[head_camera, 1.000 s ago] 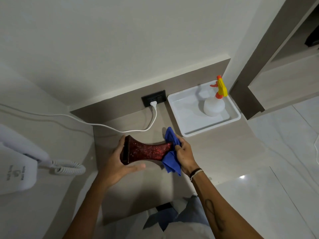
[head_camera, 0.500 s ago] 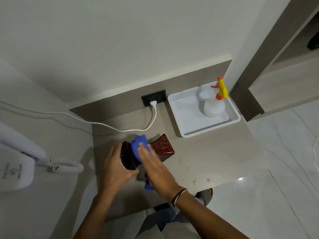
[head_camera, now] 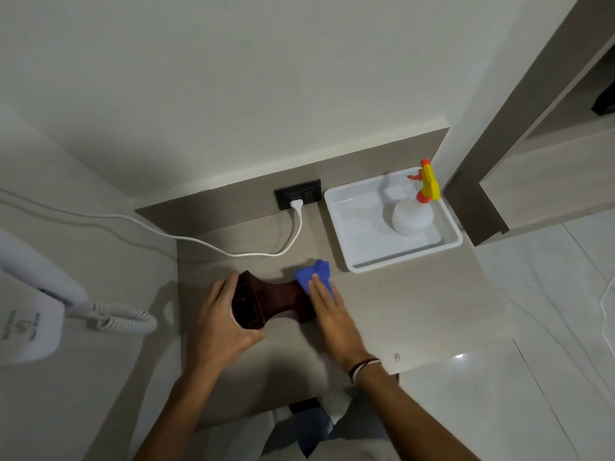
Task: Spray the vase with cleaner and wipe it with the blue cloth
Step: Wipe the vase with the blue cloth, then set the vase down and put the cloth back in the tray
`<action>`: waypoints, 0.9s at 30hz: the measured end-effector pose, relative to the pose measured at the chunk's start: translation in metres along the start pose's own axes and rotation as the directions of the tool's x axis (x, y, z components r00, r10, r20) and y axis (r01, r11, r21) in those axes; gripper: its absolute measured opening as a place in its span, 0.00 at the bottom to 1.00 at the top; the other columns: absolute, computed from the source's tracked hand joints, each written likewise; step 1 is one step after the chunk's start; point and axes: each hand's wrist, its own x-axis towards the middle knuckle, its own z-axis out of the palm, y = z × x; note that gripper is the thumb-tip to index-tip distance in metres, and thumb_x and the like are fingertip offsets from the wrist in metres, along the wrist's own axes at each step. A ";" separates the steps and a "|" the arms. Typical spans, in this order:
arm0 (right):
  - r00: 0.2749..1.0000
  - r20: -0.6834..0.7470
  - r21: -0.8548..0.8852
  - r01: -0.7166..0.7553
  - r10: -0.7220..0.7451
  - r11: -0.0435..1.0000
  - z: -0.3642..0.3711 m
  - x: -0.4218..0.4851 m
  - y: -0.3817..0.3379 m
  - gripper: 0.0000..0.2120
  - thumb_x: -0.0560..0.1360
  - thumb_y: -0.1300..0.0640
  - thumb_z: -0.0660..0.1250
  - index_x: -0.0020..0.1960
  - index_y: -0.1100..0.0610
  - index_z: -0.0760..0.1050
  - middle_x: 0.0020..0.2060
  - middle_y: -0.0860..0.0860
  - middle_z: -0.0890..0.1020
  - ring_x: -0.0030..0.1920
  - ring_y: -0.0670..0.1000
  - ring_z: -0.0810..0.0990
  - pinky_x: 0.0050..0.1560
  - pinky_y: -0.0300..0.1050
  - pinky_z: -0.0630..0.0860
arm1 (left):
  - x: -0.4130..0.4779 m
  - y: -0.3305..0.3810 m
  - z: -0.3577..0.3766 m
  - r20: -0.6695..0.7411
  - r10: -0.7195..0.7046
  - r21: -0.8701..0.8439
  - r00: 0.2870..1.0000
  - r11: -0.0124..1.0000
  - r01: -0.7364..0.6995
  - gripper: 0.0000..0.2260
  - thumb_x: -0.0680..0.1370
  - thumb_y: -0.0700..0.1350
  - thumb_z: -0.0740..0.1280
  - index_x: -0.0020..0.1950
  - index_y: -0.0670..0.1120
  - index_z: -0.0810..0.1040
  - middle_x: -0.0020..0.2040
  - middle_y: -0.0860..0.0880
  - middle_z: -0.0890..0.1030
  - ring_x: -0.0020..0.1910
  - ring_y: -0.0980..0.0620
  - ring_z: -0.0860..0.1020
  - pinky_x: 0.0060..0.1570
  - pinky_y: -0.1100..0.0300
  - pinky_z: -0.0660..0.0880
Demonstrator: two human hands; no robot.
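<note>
Head view, looking down. The beige surface (head_camera: 416, 311) fills the corner below the wall (head_camera: 233, 78), with pale floor (head_camera: 549, 327) to its right. A white wall phone (head_camera: 30, 314) hangs at left, its coiled cord (head_camera: 123, 319) trailing toward the surface. A white tray (head_camera: 362, 257) sits at the back right corner of the surface and holds the spray bottle (head_camera: 412, 219), upright, with a yellow and orange trigger head. The dark red vase (head_camera: 276, 299) lies on its side near the front left part of the surface, well apart from the tray, its open mouth turned left. The left hand (head_camera: 223, 322) wraps the mouth end, its grip clamped on the vase. The right hand (head_camera: 332, 314) lies flat with fingers extended, pressing the blue cloth (head_camera: 314, 277) against the vase's right end; the cloth bunches out beyond the fingertips. A white cable (head_camera: 186, 239) runs from a plug in the black socket (head_camera: 298, 195) on the back panel, across the surface and off to the left. A dark band (head_camera: 362, 366) circles the right wrist.
</note>
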 end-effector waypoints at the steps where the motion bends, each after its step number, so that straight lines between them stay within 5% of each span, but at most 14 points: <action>1: 0.997 0.022 0.043 -0.073 0.072 0.996 -0.013 -0.001 0.011 0.38 0.82 0.74 0.57 0.88 0.57 0.49 0.88 0.54 0.49 0.88 0.60 0.50 0.88 0.51 0.53 | 0.001 0.005 -0.001 -0.003 0.018 0.015 1.000 1.000 -0.018 0.46 0.58 0.46 0.85 0.75 0.48 0.75 0.66 0.49 0.78 0.65 0.44 0.77 0.57 0.53 0.76; 4: 0.993 0.011 0.172 -0.115 0.114 0.978 -0.045 -0.012 0.028 0.32 0.82 0.73 0.61 0.84 0.60 0.62 0.83 0.57 0.67 0.83 0.59 0.67 0.86 0.48 0.60 | 0.010 0.022 -0.003 0.011 0.077 0.100 0.997 0.992 -0.078 0.45 0.58 0.50 0.84 0.74 0.48 0.76 0.66 0.49 0.78 0.65 0.44 0.75 0.61 0.52 0.76; 7: 0.989 -0.050 0.293 -0.121 0.142 0.948 -0.075 -0.016 0.036 0.33 0.78 0.79 0.59 0.81 0.61 0.69 0.78 0.56 0.74 0.76 0.56 0.75 0.83 0.46 0.68 | 0.020 0.039 0.002 0.027 0.116 0.219 0.993 0.968 -0.119 0.48 0.58 0.53 0.84 0.77 0.46 0.75 0.67 0.48 0.79 0.65 0.43 0.75 0.65 0.54 0.72; 11: 0.984 -0.120 0.322 -0.089 0.134 0.943 -0.123 0.012 0.043 0.31 0.78 0.80 0.58 0.79 0.63 0.71 0.77 0.57 0.75 0.73 0.53 0.76 0.74 0.23 0.65 | 0.036 0.062 0.015 0.033 0.118 0.294 0.992 0.948 -0.123 0.48 0.58 0.51 0.85 0.76 0.41 0.76 0.69 0.44 0.79 0.69 0.39 0.76 0.71 0.48 0.72; 14: 0.980 -0.165 0.249 -0.064 0.108 0.966 -0.153 0.051 0.047 0.28 0.82 0.75 0.59 0.80 0.63 0.69 0.78 0.57 0.74 0.76 0.56 0.75 0.80 0.35 0.65 | 0.041 0.068 0.024 0.047 0.110 0.316 0.993 0.941 -0.119 0.49 0.55 0.54 0.86 0.74 0.41 0.78 0.68 0.44 0.80 0.69 0.38 0.77 0.68 0.46 0.75; 17: 0.990 -0.132 0.064 -0.050 0.058 0.997 -0.160 0.097 0.055 0.29 0.84 0.70 0.59 0.85 0.61 0.62 0.85 0.56 0.65 0.86 0.58 0.62 0.87 0.52 0.59 | 0.041 0.068 0.032 0.095 0.056 0.307 0.994 0.948 -0.083 0.57 0.56 0.65 0.84 0.81 0.45 0.70 0.75 0.47 0.73 0.75 0.42 0.71 0.74 0.45 0.71; 19: 0.999 -0.016 -0.137 -0.030 0.028 0.990 -0.148 0.122 0.064 0.29 0.88 0.63 0.56 0.87 0.61 0.53 0.88 0.57 0.53 0.89 0.60 0.48 0.89 0.54 0.49 | 0.039 0.066 0.037 0.085 0.057 0.295 0.995 0.952 -0.080 0.59 0.59 0.74 0.78 0.83 0.46 0.66 0.79 0.47 0.69 0.79 0.42 0.67 0.77 0.43 0.68; 22: 0.964 0.259 -0.419 0.064 0.052 0.906 -0.122 0.135 0.076 0.29 0.91 0.50 0.47 0.87 0.62 0.47 0.88 0.60 0.49 0.89 0.60 0.44 0.88 0.55 0.42 | 0.026 0.067 0.048 0.037 0.083 0.261 0.996 0.961 -0.090 0.58 0.69 0.82 0.62 0.86 0.43 0.60 0.87 0.42 0.57 0.87 0.39 0.52 0.82 0.35 0.58; 27: 0.946 0.308 -0.434 0.040 0.106 0.900 -0.111 0.129 0.081 0.33 0.90 0.43 0.47 0.88 0.62 0.45 0.88 0.59 0.46 0.88 0.61 0.43 0.89 0.56 0.46 | 0.019 0.066 0.064 -0.080 0.126 0.307 0.989 0.947 -0.095 0.48 0.79 0.77 0.50 0.87 0.43 0.56 0.88 0.39 0.51 0.87 0.40 0.48 0.85 0.39 0.48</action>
